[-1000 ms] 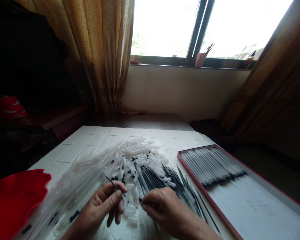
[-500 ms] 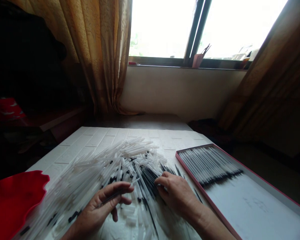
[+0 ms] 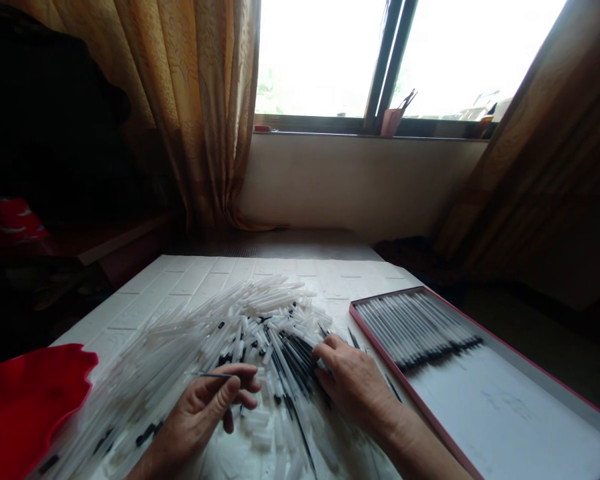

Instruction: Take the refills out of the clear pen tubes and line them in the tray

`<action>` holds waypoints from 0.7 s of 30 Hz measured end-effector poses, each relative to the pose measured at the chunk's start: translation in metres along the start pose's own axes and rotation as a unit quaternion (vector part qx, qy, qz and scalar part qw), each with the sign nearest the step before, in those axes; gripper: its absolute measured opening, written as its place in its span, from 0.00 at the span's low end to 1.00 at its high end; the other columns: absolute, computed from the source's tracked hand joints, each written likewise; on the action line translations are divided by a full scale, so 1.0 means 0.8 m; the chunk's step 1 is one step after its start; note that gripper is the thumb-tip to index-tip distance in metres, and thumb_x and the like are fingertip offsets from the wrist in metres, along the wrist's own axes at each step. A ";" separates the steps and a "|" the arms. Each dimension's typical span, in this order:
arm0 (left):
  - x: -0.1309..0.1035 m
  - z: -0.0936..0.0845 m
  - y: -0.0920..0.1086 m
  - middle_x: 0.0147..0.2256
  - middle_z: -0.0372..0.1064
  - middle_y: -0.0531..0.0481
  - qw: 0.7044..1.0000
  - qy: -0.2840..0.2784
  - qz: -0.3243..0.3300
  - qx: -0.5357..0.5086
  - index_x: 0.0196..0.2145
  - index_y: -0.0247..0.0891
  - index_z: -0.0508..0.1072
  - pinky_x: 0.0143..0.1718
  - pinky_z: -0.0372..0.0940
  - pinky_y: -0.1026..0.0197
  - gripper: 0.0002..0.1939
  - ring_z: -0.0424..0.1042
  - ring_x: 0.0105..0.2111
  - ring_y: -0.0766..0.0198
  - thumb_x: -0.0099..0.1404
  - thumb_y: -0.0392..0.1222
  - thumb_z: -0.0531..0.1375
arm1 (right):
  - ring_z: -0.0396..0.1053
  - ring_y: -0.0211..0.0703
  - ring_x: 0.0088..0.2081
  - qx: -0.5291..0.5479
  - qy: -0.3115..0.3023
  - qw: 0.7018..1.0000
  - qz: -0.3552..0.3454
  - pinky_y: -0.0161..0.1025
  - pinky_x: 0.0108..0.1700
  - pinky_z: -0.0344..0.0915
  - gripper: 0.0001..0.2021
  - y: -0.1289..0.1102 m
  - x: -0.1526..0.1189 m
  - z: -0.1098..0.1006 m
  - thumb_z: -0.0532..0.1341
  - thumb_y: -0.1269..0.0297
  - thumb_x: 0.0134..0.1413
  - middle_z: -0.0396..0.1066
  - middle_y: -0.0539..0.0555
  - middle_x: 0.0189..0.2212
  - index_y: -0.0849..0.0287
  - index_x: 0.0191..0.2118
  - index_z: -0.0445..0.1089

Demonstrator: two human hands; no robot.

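Note:
My left hand (image 3: 203, 410) pinches a thin dark pen refill (image 3: 214, 375) between thumb and forefinger, its free end pointing left; the other fingers are loosely curled. Over the right side of the pile, my right hand (image 3: 357, 383) has its fingers bent together beside the dark refills (image 3: 296, 353). Its fingertips are partly hidden, so anything between them is unclear. Translucent pen barrels (image 3: 190, 340) spread in a wide heap around and behind my left hand. Short clear caps (image 3: 261, 439) and small black pieces lie among them.
A shallow red-edged tray (image 3: 520, 417) stands on the right, with a row of clear, black-ended pens (image 3: 417, 327) in its far part. On the left is a red wavy-edged container (image 3: 35, 400). A white brick-patterned cover (image 3: 190, 279) lies on the table.
The refill in my left hand has turned, its dark end now showing above the thumb and pointing left. My right hand has shifted slightly among the dark refills. The view has moved a little.

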State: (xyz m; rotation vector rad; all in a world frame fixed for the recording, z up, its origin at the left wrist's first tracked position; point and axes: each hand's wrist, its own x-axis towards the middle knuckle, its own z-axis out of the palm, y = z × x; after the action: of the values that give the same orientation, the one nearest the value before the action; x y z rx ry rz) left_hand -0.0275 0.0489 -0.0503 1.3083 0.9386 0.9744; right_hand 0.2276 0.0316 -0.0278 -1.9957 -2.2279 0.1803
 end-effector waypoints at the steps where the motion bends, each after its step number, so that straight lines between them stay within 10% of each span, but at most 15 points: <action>1: 0.000 0.001 0.001 0.30 0.79 0.46 1.000 0.007 0.002 -0.004 0.38 0.39 0.80 0.21 0.63 0.68 0.23 0.77 0.28 0.60 0.58 0.62 0.65 | 0.73 0.44 0.37 -0.005 -0.004 1.000 0.004 0.36 0.34 0.57 0.09 -0.001 0.000 -0.001 0.58 0.73 0.56 0.72 0.54 0.41 0.55 0.40 0.72; 8: 0.003 0.003 -0.003 0.17 0.66 0.56 0.998 0.056 0.002 0.014 0.29 0.36 0.75 0.17 0.56 0.72 0.27 0.62 0.16 0.72 0.56 0.66 0.64 | 0.74 0.46 0.38 -0.010 0.006 1.000 0.022 0.37 0.36 0.60 0.18 0.003 0.003 0.006 0.55 0.77 0.53 0.73 0.55 0.41 0.56 0.48 0.70; 21: 0.018 -0.006 -0.027 0.19 0.69 0.55 0.999 0.039 -0.024 0.026 0.28 0.38 0.68 0.11 0.58 0.73 0.29 0.68 0.14 0.69 0.57 0.71 0.59 | 0.72 0.39 0.34 0.048 0.034 0.995 -0.083 0.34 0.34 0.58 0.09 -0.022 -0.005 0.015 0.56 0.71 0.60 0.72 0.51 0.36 0.55 0.35 0.73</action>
State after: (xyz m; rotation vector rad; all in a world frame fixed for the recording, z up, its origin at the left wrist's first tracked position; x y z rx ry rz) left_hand -0.0269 0.0635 -0.0722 1.2922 1.0561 0.9754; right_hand 0.2089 0.0255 -0.0365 -1.7331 -2.2817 0.1932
